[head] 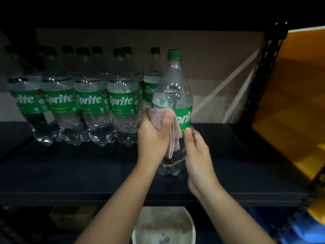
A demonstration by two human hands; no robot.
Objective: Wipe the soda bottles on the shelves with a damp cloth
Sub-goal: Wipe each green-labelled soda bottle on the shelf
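Two hands on front Sprite bottle [173,88]: left hand [154,136] grips pink cloth [173,134] against label, right hand [197,152] holds lower body

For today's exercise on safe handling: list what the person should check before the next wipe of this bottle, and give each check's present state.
1. Cloth against bottle: ok, left hand presses it on the label.
2. Bottle steadied: ok, right hand grips its lower side.
3. Bottle upright on shelf: ok.
4. Cap on: ok.
5. Cloth damp: cannot tell.
6. Clear of the row of bottles: ok, it stands in front.
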